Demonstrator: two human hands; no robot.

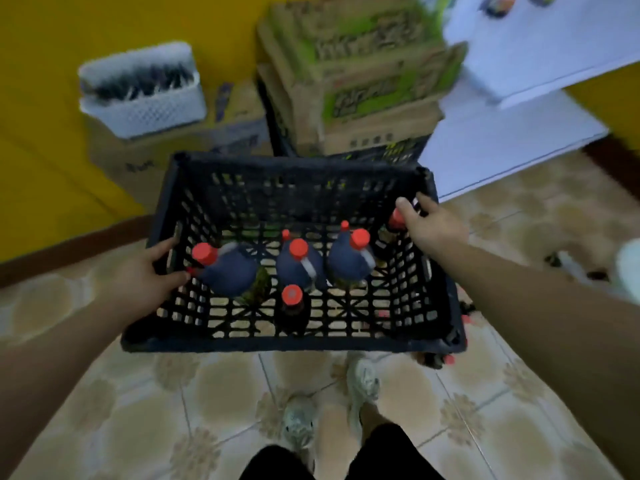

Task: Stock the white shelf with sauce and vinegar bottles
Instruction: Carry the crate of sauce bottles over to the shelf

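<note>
Black crate, my left hand and right hand gripping its side walls; any tilt could topple the loose bottles inside.

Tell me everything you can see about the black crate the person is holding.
The black crate is a rectangular open-topped box, plastic by its look, with lattice walls and base that let the tiled floor show through. It is roughly level in front of the person. The left hand grips its left wall, the right hand its right rim near the far corner. Inside stand several dark bottles with red caps.
</note>
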